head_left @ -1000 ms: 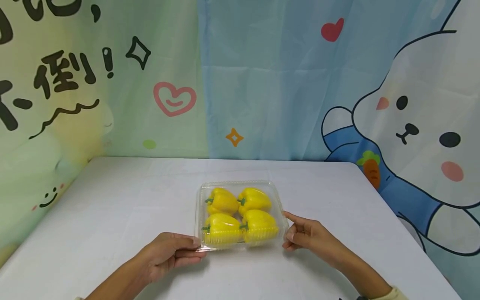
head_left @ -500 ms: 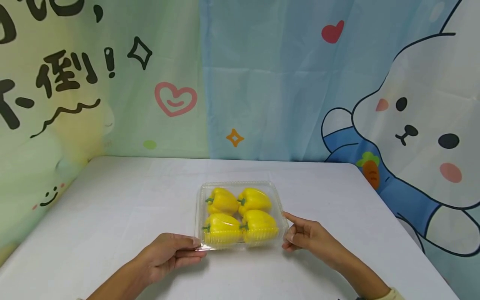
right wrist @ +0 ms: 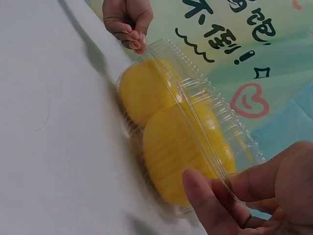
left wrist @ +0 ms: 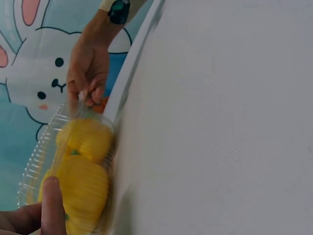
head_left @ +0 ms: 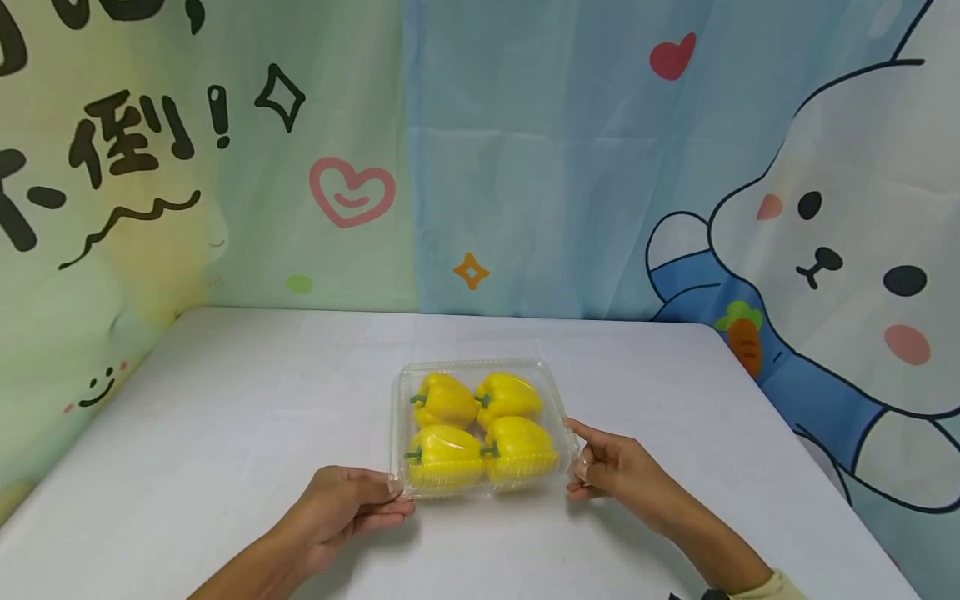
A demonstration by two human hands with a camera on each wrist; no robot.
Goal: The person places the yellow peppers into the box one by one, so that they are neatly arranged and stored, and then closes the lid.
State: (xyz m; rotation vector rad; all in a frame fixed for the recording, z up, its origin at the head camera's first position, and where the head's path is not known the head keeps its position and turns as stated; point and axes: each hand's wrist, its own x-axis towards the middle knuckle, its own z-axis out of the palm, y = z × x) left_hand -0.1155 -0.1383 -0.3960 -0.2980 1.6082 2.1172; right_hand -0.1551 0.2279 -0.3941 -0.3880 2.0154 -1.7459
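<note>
A clear plastic clamshell box (head_left: 480,367) is at the middle of the white table, its lid down over several yellow bell peppers (head_left: 447,454) with green stems. The left hand (head_left: 341,508) pinches the box's near left corner, thumb on top and fingers below. At the right side, the right hand (head_left: 618,471) grips the rim between thumb and fingers. Through the clear wall, the right wrist view shows peppers (right wrist: 181,147) close up, with the right hand's fingers curled on the rim seam. Whether the base touches the table, I cannot tell.
The white table (head_left: 262,400) extends around the box, its far edge meeting a printed cloth backdrop (head_left: 525,208) with a cartoon bear, hearts and lettering. A dark watch (left wrist: 119,11) is on the right wrist.
The head view has shifted slightly. Both hands keep their hold on the box, which stays in nearly the same place.
</note>
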